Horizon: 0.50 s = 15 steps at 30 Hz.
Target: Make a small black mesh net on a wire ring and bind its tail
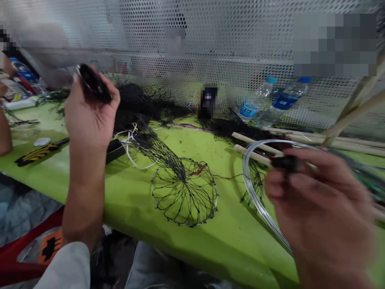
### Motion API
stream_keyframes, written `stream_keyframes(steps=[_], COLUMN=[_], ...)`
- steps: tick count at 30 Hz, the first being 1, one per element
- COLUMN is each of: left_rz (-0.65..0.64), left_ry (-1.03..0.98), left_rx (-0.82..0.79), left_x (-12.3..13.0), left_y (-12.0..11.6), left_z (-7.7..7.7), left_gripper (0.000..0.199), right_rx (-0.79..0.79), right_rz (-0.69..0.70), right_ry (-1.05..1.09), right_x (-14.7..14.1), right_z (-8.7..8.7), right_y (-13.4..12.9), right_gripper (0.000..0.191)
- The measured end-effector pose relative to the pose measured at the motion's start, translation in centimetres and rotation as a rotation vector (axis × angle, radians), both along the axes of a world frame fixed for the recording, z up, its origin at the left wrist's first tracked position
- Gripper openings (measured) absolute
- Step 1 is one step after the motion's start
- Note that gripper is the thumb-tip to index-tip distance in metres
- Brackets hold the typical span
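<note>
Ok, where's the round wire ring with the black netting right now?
In the head view, the wire ring lies flat on the green table, centre, between the left hand and the right hand, touched by neither.

At the upper left of the frame the left hand (90,116) grips a black spool (94,83) — lower right, the right hand (319,208) pinches a small black piece (285,162) over the green worktop (126,200).

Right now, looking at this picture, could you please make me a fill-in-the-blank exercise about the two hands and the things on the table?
1. The left hand is raised and holds a small ____ object.
2. The round wire ring with netting lies on the ____ table.
3. The right hand pinches a small black piece on the clear ____.
4. Two water ____ stand by the perforated wall.

Missing words: black; green; tubing; bottles
</note>
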<state>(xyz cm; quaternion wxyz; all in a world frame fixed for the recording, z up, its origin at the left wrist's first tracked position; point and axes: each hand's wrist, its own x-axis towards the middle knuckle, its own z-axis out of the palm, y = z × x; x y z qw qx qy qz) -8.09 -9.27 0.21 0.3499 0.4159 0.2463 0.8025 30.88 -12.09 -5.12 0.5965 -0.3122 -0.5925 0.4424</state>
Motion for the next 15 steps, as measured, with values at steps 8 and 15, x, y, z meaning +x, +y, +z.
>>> stream_keyframes(steps=[8, 15], left_rz=[-0.541, -0.821], left_ry=[-0.14, -0.204], left_rx=[-0.365, -0.472], left_x=[8.5, 11.7], left_y=[-3.0, -4.1], left_z=[-1.8, -4.5], left_gripper=[0.028, 0.034], right_rx=[-0.171, -0.042], right_rz=[0.234, 0.208], right_ry=[-0.05, -0.073], right_x=[-5.2, -5.9], right_z=[-2.8, -3.5], right_y=[2.4, 0.5], right_gripper=[0.026, 0.027])
